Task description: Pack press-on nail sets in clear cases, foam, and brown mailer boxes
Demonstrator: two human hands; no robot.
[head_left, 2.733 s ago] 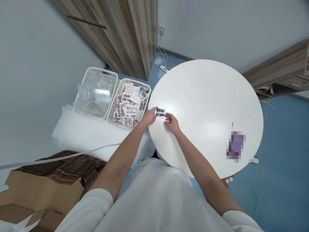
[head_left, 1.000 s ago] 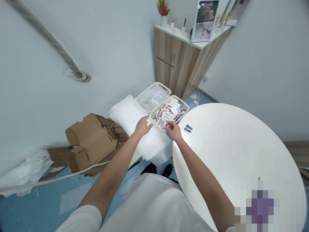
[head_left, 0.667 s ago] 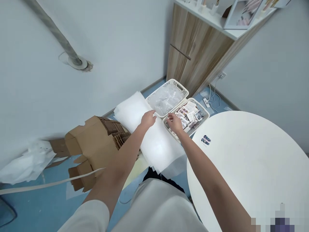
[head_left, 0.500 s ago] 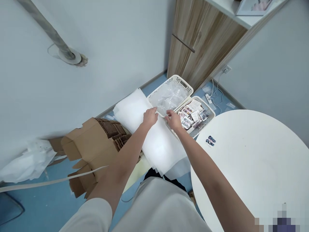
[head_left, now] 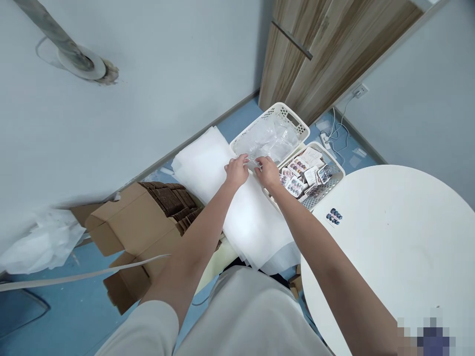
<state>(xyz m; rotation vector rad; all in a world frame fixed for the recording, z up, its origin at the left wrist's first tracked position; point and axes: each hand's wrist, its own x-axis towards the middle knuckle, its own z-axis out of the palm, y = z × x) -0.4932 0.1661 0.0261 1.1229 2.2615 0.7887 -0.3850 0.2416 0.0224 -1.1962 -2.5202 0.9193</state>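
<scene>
My left hand (head_left: 237,170) is over the near end of a white basket (head_left: 237,143) filled with clear plastic bags (head_left: 269,136). Its fingers are bent together at the edge of a clear bag. Close beside it, my right hand (head_left: 267,171) has thumb and fingers pinched on the same clear plastic, which shows faintly between the two hands. A second white basket (head_left: 339,176) stands right of my right hand and holds many cards of press-on nails (head_left: 297,187). Under my wrists lies a stack of white foam sheets (head_left: 247,217).
A round white table (head_left: 386,247) is at the right, with one set of dark press-on nails (head_left: 334,216) on it. Flattened cardboard boxes (head_left: 133,222) lie at the left. Behind the baskets stand a wooden cabinet (head_left: 297,74) and a power strip (head_left: 325,141) with cables.
My view has tilted down and shifted slightly. Both hands have moved a little further over the bag basket, and the left hand's fingers have come nearer to the right hand.
</scene>
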